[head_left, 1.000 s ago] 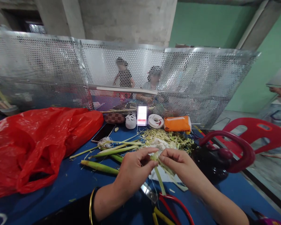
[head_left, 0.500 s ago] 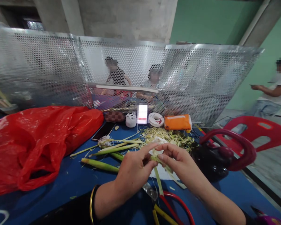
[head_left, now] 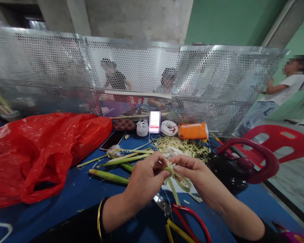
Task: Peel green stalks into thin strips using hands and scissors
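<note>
My left hand (head_left: 147,179) is closed, pinching a bundle of pale green leaf strips (head_left: 170,167) between thumb and fingers. From the other side, the fingertips of my right hand (head_left: 192,170) grip the same bundle. Loose strip ends hang below both hands, over a white sheet (head_left: 176,185). Under them lie scissors (head_left: 162,204) with red and yellow handle parts, their tips hidden by my left hand. Green stalks (head_left: 108,176) rest to the left. Behind my hands is a heap of shredded plant pieces (head_left: 190,148) with white tissue (head_left: 171,152).
A red plastic bag (head_left: 48,148) covers the left side. A phone (head_left: 113,140), white thread spool (head_left: 142,128), tape roll (head_left: 169,128) and orange packet (head_left: 193,131) line the back. A dark kettle (head_left: 230,172) stands right. Beyond are a perforated metal screen (head_left: 131,60), people and a red chair (head_left: 291,143).
My fingers have shifted slightly on the strips, and a curled strip now shows below my right hand. The person at the right has moved left, closer to the screen.
</note>
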A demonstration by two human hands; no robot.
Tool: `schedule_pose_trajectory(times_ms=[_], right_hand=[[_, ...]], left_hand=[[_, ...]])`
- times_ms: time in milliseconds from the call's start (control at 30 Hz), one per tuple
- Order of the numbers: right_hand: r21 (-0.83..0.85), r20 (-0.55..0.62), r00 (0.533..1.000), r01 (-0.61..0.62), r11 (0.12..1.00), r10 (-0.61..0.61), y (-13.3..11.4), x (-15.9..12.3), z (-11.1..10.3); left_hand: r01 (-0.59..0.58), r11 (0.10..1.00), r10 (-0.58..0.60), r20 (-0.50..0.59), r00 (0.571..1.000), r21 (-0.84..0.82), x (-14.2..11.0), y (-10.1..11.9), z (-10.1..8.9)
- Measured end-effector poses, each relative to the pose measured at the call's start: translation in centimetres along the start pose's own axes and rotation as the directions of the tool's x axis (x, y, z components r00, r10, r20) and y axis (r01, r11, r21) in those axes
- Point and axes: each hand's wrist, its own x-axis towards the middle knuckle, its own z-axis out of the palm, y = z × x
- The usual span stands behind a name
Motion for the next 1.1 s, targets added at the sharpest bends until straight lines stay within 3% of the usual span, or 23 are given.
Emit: schedule_pose_trajectory(times_ms=[333,533,700,867,1100], right_hand=[[-0.265,-0.028,0.993,0.105,0.959,-0.117,-0.2,-0.1,0.6],[-0.196,-0.082,0.992,0.078,0.977,-0.096,0.1,0.0,0.5],[-0.187,-0.174,0.968,0.149,0.971,-0.182,0.1,0.0,0.7],[-0.302,-0.179,0.947,0.207,0.931,-0.268,0.0,0.2,0.7],[-0.255,-0.19,0.945,0.215,0.943,-0.267,0.4,0.8,-0.1]], left_hand=[[0.025,0.999,-0.026,0.057,0.998,0.029,0.0,0.1,0.2],[0.105,0.994,-0.103,0.072,0.992,-0.03,0.1,0.1,0.3],[0.242,0.948,-0.196,0.219,0.956,-0.209,0.3,-0.2,0.5],[0.256,0.953,-0.187,0.35,0.918,-0.16,0.5,0.1,0.3],[0.292,0.945,-0.19,0.48,0.856,-0.147,0.2,-0.9,0.6]])
